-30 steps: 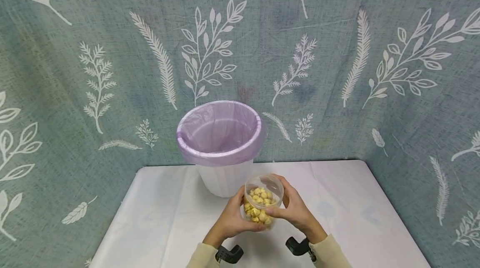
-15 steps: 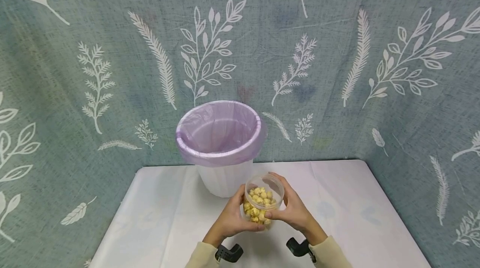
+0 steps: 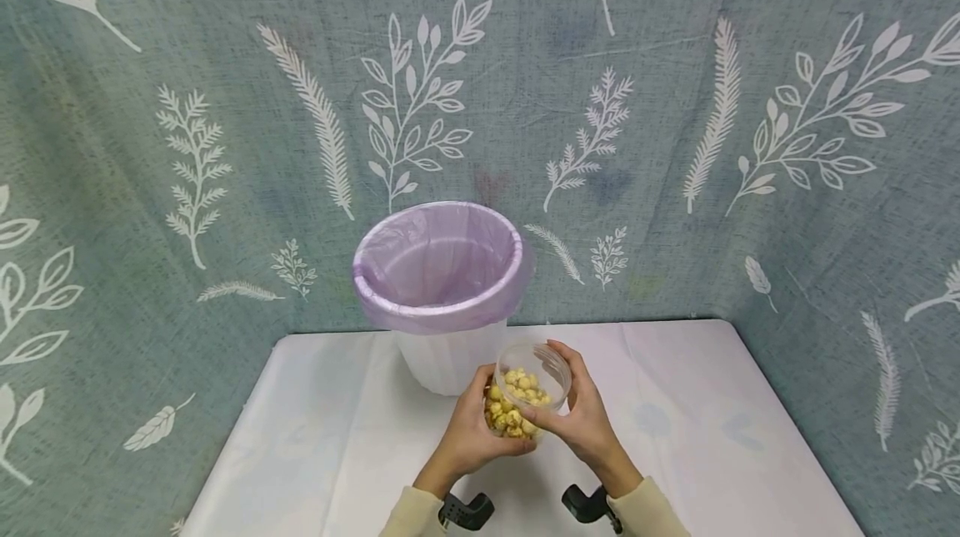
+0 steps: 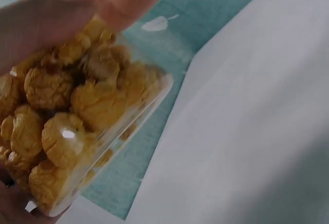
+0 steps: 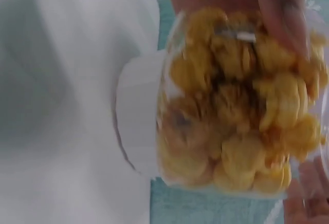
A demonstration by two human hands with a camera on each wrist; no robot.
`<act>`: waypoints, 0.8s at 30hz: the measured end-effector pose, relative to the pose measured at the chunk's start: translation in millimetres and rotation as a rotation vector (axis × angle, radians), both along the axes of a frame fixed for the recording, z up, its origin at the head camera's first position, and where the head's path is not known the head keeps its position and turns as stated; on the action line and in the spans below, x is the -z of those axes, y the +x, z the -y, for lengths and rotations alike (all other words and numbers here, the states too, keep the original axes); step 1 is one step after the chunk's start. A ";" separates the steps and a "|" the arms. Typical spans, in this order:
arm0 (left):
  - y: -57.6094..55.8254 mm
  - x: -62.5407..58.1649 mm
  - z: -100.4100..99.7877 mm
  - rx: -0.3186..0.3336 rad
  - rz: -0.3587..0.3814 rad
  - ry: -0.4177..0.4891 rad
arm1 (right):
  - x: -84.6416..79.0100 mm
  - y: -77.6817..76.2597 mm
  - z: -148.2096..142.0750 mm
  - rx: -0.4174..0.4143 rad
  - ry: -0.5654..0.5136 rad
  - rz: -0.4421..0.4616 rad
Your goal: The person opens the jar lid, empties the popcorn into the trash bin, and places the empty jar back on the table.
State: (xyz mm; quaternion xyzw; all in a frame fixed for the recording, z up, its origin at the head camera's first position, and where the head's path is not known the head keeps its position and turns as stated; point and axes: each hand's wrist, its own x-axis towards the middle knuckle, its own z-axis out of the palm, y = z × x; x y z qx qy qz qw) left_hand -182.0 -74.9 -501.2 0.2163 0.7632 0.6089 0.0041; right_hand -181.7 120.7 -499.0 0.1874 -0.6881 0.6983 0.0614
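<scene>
A clear plastic jar (image 3: 504, 419) of round golden popcorn is held between both hands, in front of the bin. My left hand (image 3: 467, 430) grips the lower body from the left, its thumb across the near side. From the right, my right hand (image 3: 588, 424) holds the upper part, thumb on the near rim and fingers round the far side. The jar's round top leans a little to the right. In the left wrist view, popcorn (image 4: 77, 108) fills the jar close up. The right wrist view shows the jar's flat base and the popcorn (image 5: 236, 116) pressed against the wall.
Behind the jar stands a white bin (image 3: 442, 358) with a purple bag (image 3: 442, 318) folded over its rim. A white cloth covers the table (image 3: 322, 420). Grey-green curtains (image 3: 645, 262) with white leaf prints enclose the back and sides.
The jar's top has moved slightly up and to the right, tilting more. Both hands keep hold; the right hand has shifted a little and the wrists have drawn slightly closer together.
</scene>
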 end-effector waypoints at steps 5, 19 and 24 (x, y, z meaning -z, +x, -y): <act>-11.7 23.0 7.6 0.089 0.025 -0.005 | -5.9 -2.8 -10.3 -0.119 0.029 -0.038; -14.7 23.9 14.3 0.146 0.066 -0.007 | -11.4 -14.6 -38.9 -0.078 -0.009 -0.086; -15.9 26.6 16.0 0.087 0.081 0.010 | 7.1 -25.6 -58.1 0.122 0.004 0.007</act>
